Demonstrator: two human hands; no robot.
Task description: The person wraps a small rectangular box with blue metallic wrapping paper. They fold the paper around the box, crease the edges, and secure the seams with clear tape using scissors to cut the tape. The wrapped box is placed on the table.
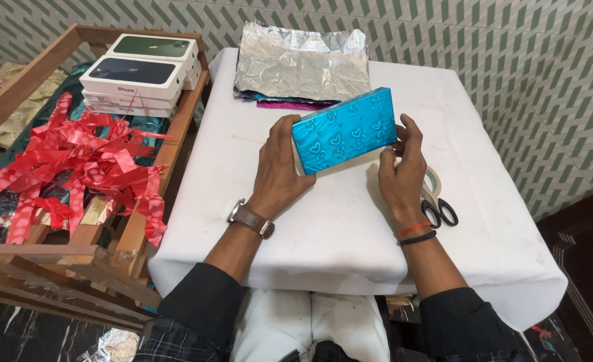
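Both hands are up over the middle of the table, and between them sits the box, wrapped in shiny blue foil with a heart pattern, lifted clear of the white cloth and tilted up toward the camera. The left hand clasps its left end, thumb on the near side, fingers wrapped behind; the right hand pinches the right end, fingertips on the edge. It looks stiff and light, a rigid little carton, though that foil skin reads as slick and easy to crease or tear, so the short ends and corners, where the hands are now, look like the safest hold. Just behind the right wrist, toward the table's right edge, lies a tape roll with scissors touching it. Further back, at the far edge, a stack of foil sheets, silver on top, purple peeking beneath. Off the left edge, a wooden rack carries red ribbons and, beyond them, white boxes stacked up.
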